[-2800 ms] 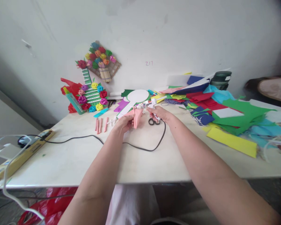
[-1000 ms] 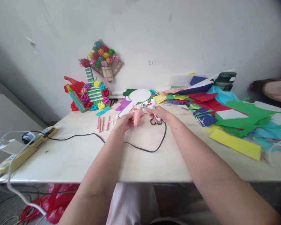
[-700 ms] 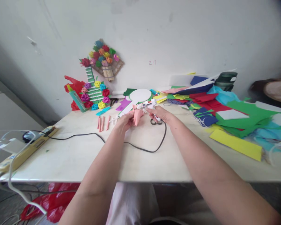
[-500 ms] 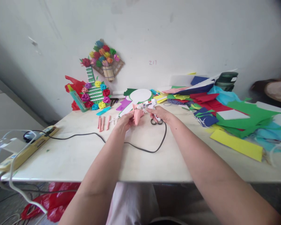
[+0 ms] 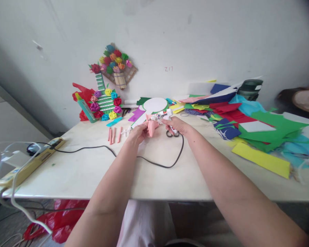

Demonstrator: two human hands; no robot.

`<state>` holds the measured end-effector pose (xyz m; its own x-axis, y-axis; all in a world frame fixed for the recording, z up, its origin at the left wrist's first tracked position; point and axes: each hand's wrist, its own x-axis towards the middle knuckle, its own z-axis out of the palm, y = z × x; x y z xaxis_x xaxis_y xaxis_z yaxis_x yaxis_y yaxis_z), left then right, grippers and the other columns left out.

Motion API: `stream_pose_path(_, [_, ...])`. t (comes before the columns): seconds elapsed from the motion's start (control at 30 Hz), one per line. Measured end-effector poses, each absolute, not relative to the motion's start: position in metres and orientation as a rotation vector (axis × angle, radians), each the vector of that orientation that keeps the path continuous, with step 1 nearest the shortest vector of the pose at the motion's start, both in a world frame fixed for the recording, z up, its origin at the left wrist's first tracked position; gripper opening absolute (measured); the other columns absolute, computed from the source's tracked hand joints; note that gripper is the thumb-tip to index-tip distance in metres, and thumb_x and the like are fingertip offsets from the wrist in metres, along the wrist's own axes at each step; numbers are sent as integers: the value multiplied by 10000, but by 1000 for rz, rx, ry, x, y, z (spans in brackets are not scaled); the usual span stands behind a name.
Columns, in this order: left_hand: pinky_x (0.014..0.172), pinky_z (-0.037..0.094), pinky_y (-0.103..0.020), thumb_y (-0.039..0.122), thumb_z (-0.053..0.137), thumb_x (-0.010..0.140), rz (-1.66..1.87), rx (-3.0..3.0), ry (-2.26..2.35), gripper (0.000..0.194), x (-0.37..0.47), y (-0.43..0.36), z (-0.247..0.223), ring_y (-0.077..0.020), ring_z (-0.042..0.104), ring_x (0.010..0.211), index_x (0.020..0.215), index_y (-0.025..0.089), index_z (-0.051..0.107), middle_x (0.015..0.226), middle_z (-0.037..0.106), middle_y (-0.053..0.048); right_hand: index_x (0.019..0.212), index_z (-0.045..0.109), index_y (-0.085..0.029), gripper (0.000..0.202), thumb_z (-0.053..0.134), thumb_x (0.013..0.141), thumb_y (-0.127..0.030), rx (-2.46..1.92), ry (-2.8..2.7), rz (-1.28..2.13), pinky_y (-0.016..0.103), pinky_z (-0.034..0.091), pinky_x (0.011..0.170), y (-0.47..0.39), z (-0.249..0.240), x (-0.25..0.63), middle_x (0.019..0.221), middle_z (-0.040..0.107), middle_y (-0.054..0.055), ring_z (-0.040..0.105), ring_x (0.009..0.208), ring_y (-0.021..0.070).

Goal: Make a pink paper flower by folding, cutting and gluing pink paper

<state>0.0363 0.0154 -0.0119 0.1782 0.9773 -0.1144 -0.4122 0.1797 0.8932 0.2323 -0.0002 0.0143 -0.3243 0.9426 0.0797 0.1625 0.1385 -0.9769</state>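
My left hand point(image 5: 141, 132) pinches a folded piece of pink paper point(image 5: 151, 127) above the middle of the table. In my right hand point(image 5: 176, 125) is a white hot glue gun point(image 5: 167, 114), my fingers wrapped round its handle. Its nozzle end points left at the paper's upper edge; I cannot tell whether it touches. A black cord point(image 5: 167, 166) loops from the glue gun across the table. Black scissor handles point(image 5: 172, 133) lie just under my right hand. Several rolled pink paper strips point(image 5: 113, 135) lie left of my left hand.
A yellow power strip point(image 5: 31, 163) with plugged cables lies at the left edge. Paper-flower crafts point(image 5: 105, 99) and a green glue bottle point(image 5: 86, 109) stand at the back left. A white disc point(image 5: 155, 105) lies behind my hands. Coloured sheets point(image 5: 262, 132) pile up on the right.
Both hands keep almost the same pose, with the pink paper and glue gun held together. The whole view has shifted very slightly.
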Motion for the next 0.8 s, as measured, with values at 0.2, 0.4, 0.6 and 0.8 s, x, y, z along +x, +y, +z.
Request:
stream_pose_path(0.2, [348, 327, -168, 134, 528, 762, 1187, 851, 857, 62, 37, 14, -10, -79, 447, 394, 716, 116, 565, 501, 484, 5, 528, 472, -142, 430, 633, 704, -499, -1097, -1666, 1253, 194, 319, 282, -2, 16, 232, 417, 500, -22, 404, 265, 56])
stream_pose_path(0.4, [344, 291, -165, 129, 550, 739, 1193, 829, 857, 21, 36, 14, -10, -81, 451, 411, 722, 121, 560, 525, 500, -5, 547, 471, -147, 415, 650, 692, -491, -1105, -1672, 1254, 190, 323, 285, -3, 16, 231, 410, 499, -26, 410, 267, 58])
stream_pose_path(0.6, [353, 318, -171, 137, 579, 727, 1195, 801, 877, 44, 35, 15, -11, -87, 490, 444, 768, 122, 577, 599, 557, -21, 549, 464, -150, 429, 640, 691, -515, -1120, -1697, 1252, 187, 322, 281, -3, 16, 232, 403, 492, -25, 419, 275, 61])
stream_pose_path(0.8, [357, 347, -179, 124, 527, 763, 1199, 786, 875, 55, 34, 14, -9, -93, 504, 446, 787, 115, 576, 596, 568, -29, 556, 446, -155, 437, 641, 685, -525, -1106, -1718, 1257, 185, 302, 275, -3, 16, 233, 408, 488, -29, 403, 265, 53])
